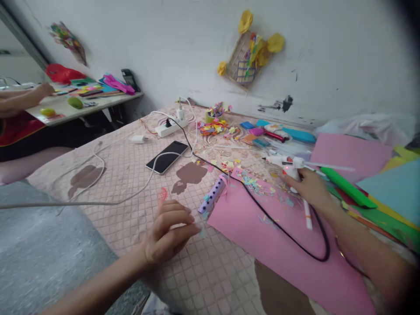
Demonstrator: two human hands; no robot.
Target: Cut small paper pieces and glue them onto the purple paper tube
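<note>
My right hand [310, 186] is wrapped round a white hot glue gun [297, 164] with a small red light lit. A clear glue stick [334, 166] sticks out of its back, and its nozzle points left. Over the quilted tablecloth, my left hand [172, 227] has thumb and finger pinched on a tiny pale blue paper piece [201, 232]. Just beyond it lies a purple paper roll [212, 195] with dark dots and a pink ribbon. Pink paper [262, 227] spreads beneath the glue gun, strewn with paper scraps [254, 181]. A white marker [307, 214] rests below the gun.
A black cord [249, 192] loops across the pink paper. A phone [168, 156], a power strip [171, 127] and white cables lie at the left. Coloured sheets [390, 183] are stacked at the right. At another table [75, 111], a person's arm [26, 97] shows.
</note>
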